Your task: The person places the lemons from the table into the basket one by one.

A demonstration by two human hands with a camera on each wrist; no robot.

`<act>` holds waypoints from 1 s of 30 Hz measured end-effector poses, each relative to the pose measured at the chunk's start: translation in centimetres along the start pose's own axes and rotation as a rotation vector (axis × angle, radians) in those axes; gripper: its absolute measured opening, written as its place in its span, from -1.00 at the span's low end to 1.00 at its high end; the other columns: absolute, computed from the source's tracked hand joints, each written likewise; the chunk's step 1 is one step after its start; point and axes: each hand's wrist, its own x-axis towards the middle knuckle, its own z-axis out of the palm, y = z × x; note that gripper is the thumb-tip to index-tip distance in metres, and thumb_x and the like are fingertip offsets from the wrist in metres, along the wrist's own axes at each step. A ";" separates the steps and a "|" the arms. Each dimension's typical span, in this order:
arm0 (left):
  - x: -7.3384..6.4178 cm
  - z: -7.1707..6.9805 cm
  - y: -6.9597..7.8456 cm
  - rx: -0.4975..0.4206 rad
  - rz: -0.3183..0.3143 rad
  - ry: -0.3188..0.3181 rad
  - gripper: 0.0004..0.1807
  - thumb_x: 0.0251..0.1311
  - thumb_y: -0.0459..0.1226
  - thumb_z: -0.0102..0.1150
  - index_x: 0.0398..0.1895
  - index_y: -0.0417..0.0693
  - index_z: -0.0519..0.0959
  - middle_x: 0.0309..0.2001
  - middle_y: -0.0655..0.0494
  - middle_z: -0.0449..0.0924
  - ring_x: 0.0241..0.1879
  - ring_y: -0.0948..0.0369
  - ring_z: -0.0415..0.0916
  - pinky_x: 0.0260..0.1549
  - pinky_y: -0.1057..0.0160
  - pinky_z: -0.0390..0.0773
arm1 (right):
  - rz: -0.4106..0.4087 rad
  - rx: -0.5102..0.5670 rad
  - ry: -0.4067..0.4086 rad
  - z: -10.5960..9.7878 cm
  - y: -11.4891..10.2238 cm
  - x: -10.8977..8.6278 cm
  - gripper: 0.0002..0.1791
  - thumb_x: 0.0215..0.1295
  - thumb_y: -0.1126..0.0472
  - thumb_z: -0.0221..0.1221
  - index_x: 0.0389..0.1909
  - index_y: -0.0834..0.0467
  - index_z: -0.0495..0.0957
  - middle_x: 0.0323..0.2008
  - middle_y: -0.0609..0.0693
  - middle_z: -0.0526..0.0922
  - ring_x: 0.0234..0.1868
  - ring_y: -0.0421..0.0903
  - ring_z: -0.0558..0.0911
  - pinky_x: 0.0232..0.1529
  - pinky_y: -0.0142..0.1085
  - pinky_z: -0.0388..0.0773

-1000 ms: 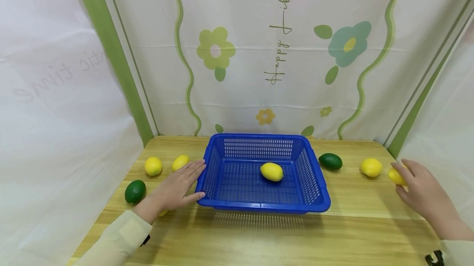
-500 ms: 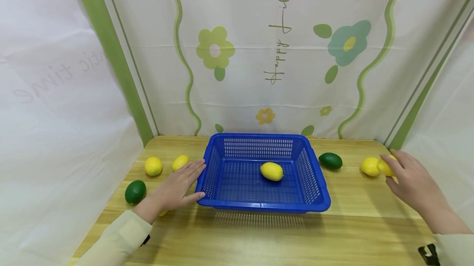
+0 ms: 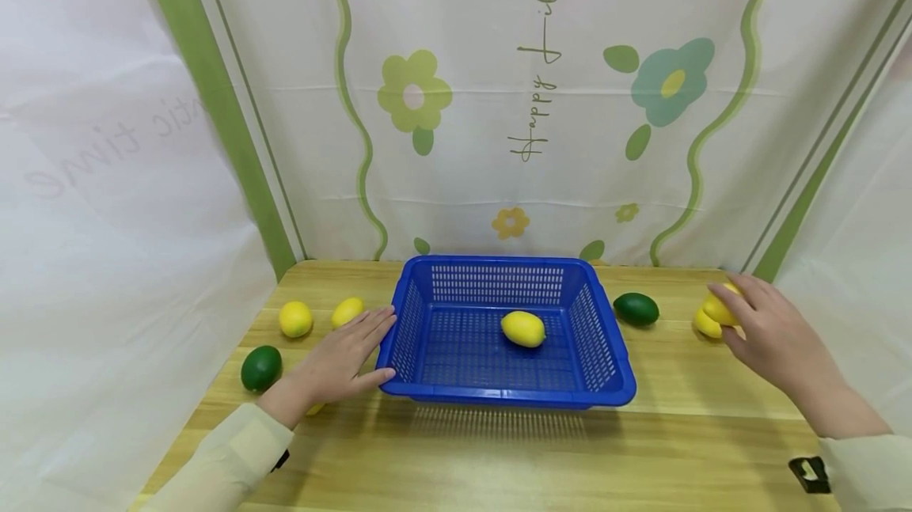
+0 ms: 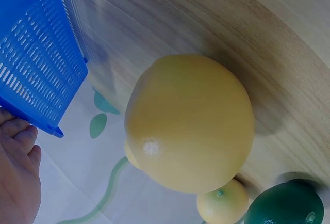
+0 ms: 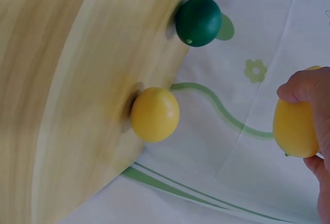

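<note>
My right hand (image 3: 780,342) grips a yellow lemon (image 5: 295,131) between thumb and fingers, raised above the table at the right. In the head view that lemon overlaps another lemon (image 3: 707,328) lying on the wood; the right wrist view shows the two apart. My left hand (image 3: 340,367) rests with straight fingers on the left rim of a blue plastic basket (image 3: 499,397). Inside the basket lies one lemon (image 3: 523,329). Below my left wrist sits a yellow fruit (image 4: 191,123), mostly hidden in the head view and large in the left wrist view.
A dark green oval fruit (image 3: 636,310) lies just right of the basket. Left of it are two lemons (image 3: 295,320) and another dark green fruit (image 3: 261,368). Printed white curtains (image 3: 463,180) enclose the wooden table (image 3: 499,464) at the back and sides.
My right hand has lifted its lemon and carried it leftward and slightly up, from beside the other lemon to over it. The left hand and the basket have stayed put.
</note>
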 end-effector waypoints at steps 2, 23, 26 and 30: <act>0.0 0.0 0.0 -0.002 0.000 -0.001 -0.14 0.36 0.18 -0.07 0.46 -0.31 0.14 0.47 -0.17 0.07 0.45 -0.04 0.02 0.39 -0.01 0.04 | -0.006 0.001 -0.003 0.0 -0.2 0.3 -0.24 0.43 -0.21 -0.30 0.02 0.42 0.49 0.01 0.48 0.45 -0.03 0.46 0.42 0.34 0.04 0.18; 0.0 0.0 -0.1 0.006 -0.004 -0.012 -0.13 0.36 0.19 -0.09 0.46 -0.30 0.14 0.47 -0.16 0.06 0.45 -0.03 0.02 0.39 0.00 0.04 | -0.117 0.026 0.043 0.7 -2.0 3.5 -0.38 0.39 -0.06 -0.25 0.05 0.37 0.50 -0.02 0.42 0.49 -0.06 0.38 0.46 0.36 -0.28 0.14; 0.0 0.0 -0.1 0.004 -0.004 -0.009 -0.13 0.36 0.19 -0.09 0.46 -0.30 0.14 0.47 -0.16 0.06 0.45 -0.03 0.02 0.39 0.00 0.04 | -0.131 0.032 0.040 0.7 -2.3 4.0 -0.38 0.38 -0.05 -0.26 0.07 0.37 0.50 -0.02 0.41 0.49 -0.05 0.37 0.46 0.33 -0.25 0.19; 0.0 0.0 -0.1 0.004 -0.010 -0.013 -0.13 0.36 0.19 -0.09 0.47 -0.30 0.13 0.48 -0.16 0.05 0.45 -0.03 0.01 0.39 0.00 0.04 | -0.153 0.025 0.041 0.7 -2.8 4.6 -0.39 0.41 -0.05 -0.26 0.07 0.37 0.50 -0.04 0.40 0.50 -0.06 0.36 0.47 0.13 -0.05 0.41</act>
